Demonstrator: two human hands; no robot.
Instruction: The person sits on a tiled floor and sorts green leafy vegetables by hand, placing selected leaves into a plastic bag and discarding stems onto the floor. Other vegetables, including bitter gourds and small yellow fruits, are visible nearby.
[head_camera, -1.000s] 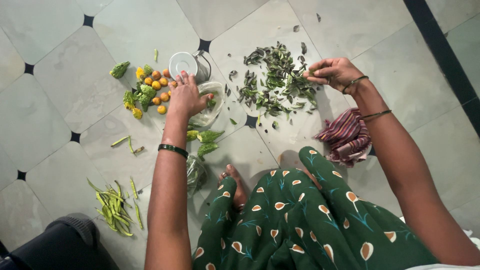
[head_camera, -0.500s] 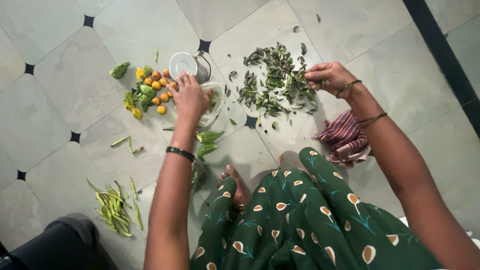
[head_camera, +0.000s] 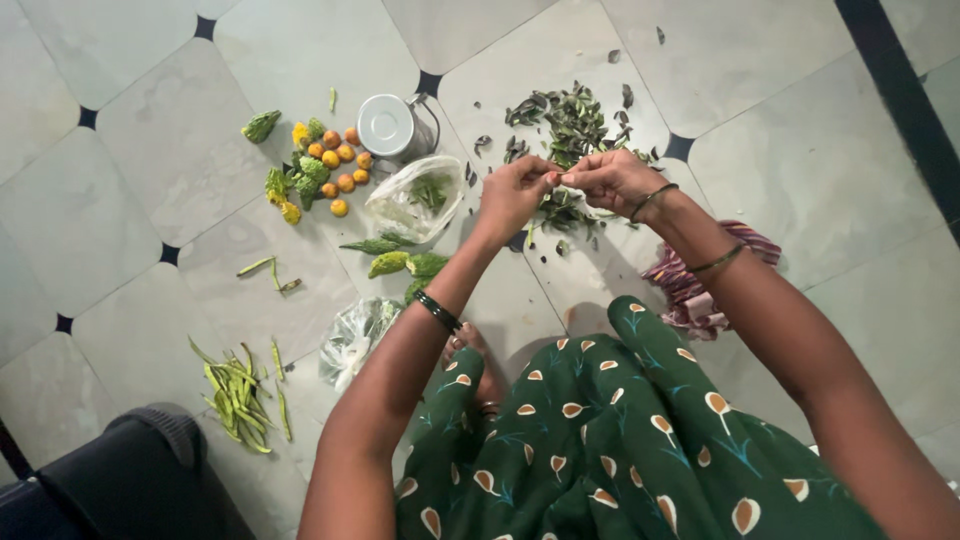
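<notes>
My left hand (head_camera: 512, 193) and my right hand (head_camera: 612, 180) meet over the near edge of a heap of dark green leaves (head_camera: 565, 130) on the tiled floor. Both pinch a thin green sprig (head_camera: 556, 177) held between their fingertips. To the left of my left hand lies a clear plastic bag (head_camera: 412, 200) with a few green bits inside, and my hand is off it.
A steel lidded cup (head_camera: 392, 126) stands behind the bag, next to small orange fruits and green bitter gourds (head_camera: 318, 168). More gourds (head_camera: 400, 262), a crumpled bag (head_camera: 352, 335), green beans (head_camera: 235, 395), a striped cloth (head_camera: 690, 280) and a dark bag (head_camera: 120, 480) lie around my knees.
My left hand left the clear plastic bag and moved right to meet my right hand, which drew back a little from the leaf heap. Both now pinch a sprig.
</notes>
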